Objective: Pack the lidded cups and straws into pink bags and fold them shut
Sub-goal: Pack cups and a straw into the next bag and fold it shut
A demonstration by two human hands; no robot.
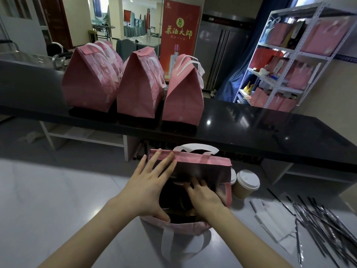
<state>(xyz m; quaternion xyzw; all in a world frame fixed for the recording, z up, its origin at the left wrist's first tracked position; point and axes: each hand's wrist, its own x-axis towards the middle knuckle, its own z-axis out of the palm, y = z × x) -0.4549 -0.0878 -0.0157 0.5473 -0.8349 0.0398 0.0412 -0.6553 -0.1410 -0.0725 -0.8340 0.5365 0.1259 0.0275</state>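
Open pink bag [202,161] on white worktop [58,200], centre. Left hand [148,188] on its left rim, fingers [163,163] straight and spread. Right hand [204,198] reaches inside (grip impossible to tell). Lidded cup [247,182] just right of bag; straws [318,213] farther right.

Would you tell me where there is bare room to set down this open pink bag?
The glossy black upper counter is bare right of the three folded pink bags. The white lower counter is bare left of the open pink bag. Its right side is crowded: lidded paper cups, white wrappers, black straws.
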